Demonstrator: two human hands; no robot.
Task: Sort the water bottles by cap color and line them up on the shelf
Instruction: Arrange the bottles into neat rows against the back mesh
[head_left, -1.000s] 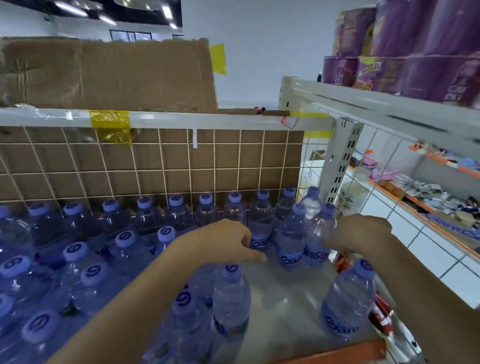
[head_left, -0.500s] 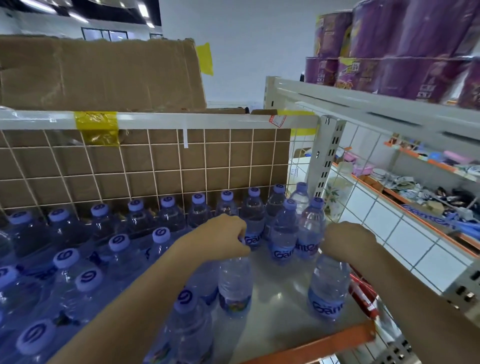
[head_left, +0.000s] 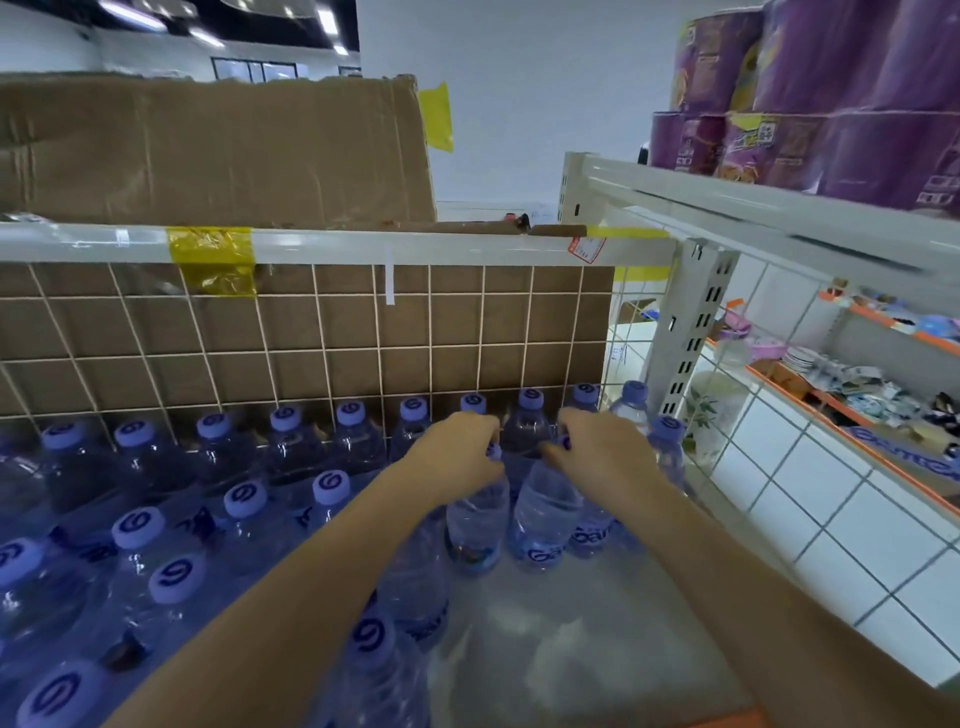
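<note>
Each hand grips one water bottle by its cap, left hand (head_left: 457, 457) and right hand (head_left: 597, 452), just before the wire-grid back panel (head_left: 322, 332), where crowded neighbours could topple if nudged.

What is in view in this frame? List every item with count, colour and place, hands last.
water bottles: dozens, clear with lilac caps, in rows on the shelf; exact count unclear.
left-held bottle: one, clear, upright, mid-shelf.
right-held bottle: one, clear, blue label, upright beside it.
shelf: one, pale grey deck with orange front edge.
wire grid: white, behind the bottles.
cardboard: brown, above and behind the grid.
yellow tape: on the white top rail.
purple packs: several, stacked upper right.
side shelf: orange-edged, mixed small goods, right.
left hand: grip on one bottle's top.
right hand: grip on the other's.
</note>
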